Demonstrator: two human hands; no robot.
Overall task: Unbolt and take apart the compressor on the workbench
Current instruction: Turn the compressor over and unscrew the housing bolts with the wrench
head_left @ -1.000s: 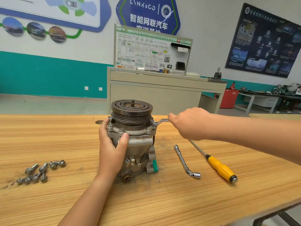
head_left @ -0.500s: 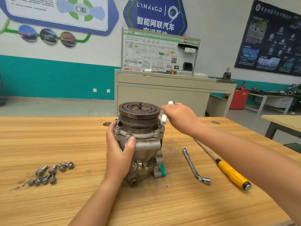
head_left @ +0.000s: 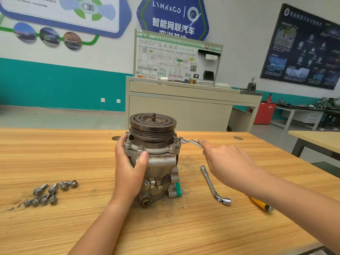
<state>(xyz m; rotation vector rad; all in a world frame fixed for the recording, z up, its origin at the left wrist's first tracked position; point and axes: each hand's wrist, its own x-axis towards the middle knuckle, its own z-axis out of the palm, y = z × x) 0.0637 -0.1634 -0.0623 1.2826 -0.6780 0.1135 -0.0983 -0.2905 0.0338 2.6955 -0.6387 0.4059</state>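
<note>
Wrench (head_left: 190, 142) swung back out rightward since half-second ago, right hand (head_left: 228, 162) loosely pinching handle; left hand (head_left: 128, 162) wrapped round compressor (head_left: 156, 162). Flange bolt mid-loosening.

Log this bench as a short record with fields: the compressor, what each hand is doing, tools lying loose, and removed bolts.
compressor: upright on the workbench, pulley end up
left hand: wrapped around the housing just below the flange
right hand: on the handle of the offset wrench set at a flange bolt
loose tools: L-shaped socket wrench; yellow-handled screwdriver, mostly hidden by the right arm
removed bolts: cluster on the bench left of the compressor
</note>
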